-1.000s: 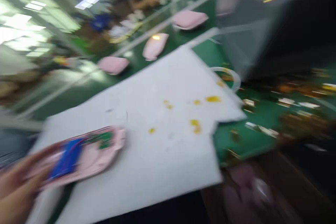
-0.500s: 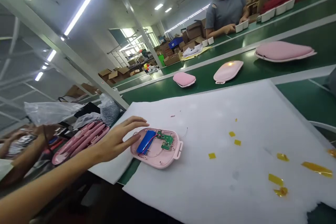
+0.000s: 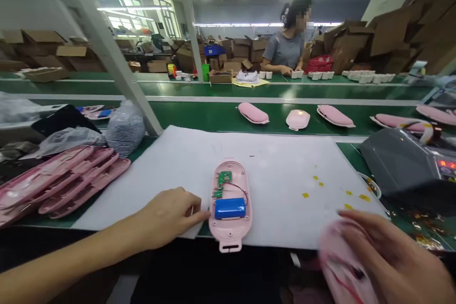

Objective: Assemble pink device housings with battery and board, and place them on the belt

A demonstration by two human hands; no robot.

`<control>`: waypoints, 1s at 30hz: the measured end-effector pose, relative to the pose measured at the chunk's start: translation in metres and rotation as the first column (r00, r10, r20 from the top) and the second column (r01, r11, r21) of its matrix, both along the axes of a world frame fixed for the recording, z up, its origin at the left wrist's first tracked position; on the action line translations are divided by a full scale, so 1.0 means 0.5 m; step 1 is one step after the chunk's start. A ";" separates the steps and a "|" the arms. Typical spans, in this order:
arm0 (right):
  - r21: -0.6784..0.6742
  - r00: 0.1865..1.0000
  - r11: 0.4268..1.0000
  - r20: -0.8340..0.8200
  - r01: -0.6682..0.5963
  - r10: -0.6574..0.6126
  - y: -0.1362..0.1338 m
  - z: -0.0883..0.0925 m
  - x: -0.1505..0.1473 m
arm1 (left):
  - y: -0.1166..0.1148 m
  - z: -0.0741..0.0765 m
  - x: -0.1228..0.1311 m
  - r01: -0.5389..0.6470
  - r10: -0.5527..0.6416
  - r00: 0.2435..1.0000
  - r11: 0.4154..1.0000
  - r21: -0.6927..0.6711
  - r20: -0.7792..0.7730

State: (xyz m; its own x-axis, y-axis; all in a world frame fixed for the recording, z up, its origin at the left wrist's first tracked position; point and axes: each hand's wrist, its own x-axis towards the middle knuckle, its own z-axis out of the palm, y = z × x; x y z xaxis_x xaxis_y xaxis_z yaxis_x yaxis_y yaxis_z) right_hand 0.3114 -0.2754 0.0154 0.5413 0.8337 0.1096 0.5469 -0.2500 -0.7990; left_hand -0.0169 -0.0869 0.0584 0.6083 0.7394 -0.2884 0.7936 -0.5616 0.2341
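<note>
White foam sheet (image 3: 285, 171) bears open pink shell (image 3: 231, 204).

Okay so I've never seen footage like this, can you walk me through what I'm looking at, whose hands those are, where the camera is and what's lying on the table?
The camera sits on a worker's head, looking forward and down, so the two bare hands at the bottom are that person's own. No machine does the handling here. The left hand touches the edge of an open pink shell lying on a white foam sheet; inside it show a blue battery and a small green circuit board. The right hand grips a blurred pink cover. At the left lies a stack of pink shells. Behind runs a green conveyor belt carrying closed pink units, and beyond it another person works.
</note>
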 end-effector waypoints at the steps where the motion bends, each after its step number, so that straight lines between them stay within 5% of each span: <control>1: 0.000 0.993 0.993 -0.004 -0.119 0.119 0.056 0.026 -0.025 | 0.014 -0.002 -0.010 -0.007 0.005 0.999 0.999 0.040 0.046; 5: -0.046 0.814 0.814 -0.093 -0.579 0.574 0.267 0.089 -0.134 | 0.134 -0.024 0.000 0.183 -0.217 0.925 0.974 0.133 0.312; 8: -0.122 0.792 0.783 -0.131 -0.610 0.596 0.338 0.071 -0.180 | 0.214 -0.037 0.040 0.491 -0.446 0.816 0.871 -0.034 0.367; 11: -0.162 0.785 0.777 -0.267 -0.608 0.559 0.332 0.033 -0.176 | 0.240 -0.042 0.065 0.610 -0.520 0.752 0.782 -0.128 0.406; 16: -0.260 0.836 0.803 -0.296 -0.536 0.462 0.273 0.010 -0.146 | 0.200 -0.049 0.033 0.455 -0.398 0.815 0.889 -0.042 0.421; 20: -0.184 0.847 0.833 -0.227 -0.522 0.481 0.265 0.050 -0.166 | 0.137 -0.053 -0.017 0.213 -0.234 0.911 0.972 0.099 0.341; 25: -0.294 0.806 0.780 0.049 -0.552 0.589 0.295 0.094 -0.236 | 0.079 -0.071 -0.057 0.036 -0.132 0.964 0.925 0.379 0.232; 28: -0.349 0.781 0.766 0.130 -0.540 0.610 0.323 0.079 -0.255 | 0.079 -0.091 -0.078 0.024 -0.230 0.883 0.892 0.451 0.409; 30: -0.320 0.772 0.776 0.172 -0.544 0.612 0.343 0.067 -0.252 | 0.085 -0.097 -0.085 0.038 -0.300 0.721 0.917 0.397 0.624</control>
State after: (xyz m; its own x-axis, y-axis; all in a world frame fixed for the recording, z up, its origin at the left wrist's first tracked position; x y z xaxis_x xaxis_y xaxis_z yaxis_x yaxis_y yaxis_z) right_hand 0.1855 -0.1037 0.0490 -0.0714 0.9949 -0.0713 0.8211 0.0181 -0.5706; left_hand -0.0594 -0.0444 0.0099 0.6666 0.5709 0.4792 0.3887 -0.8148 0.4300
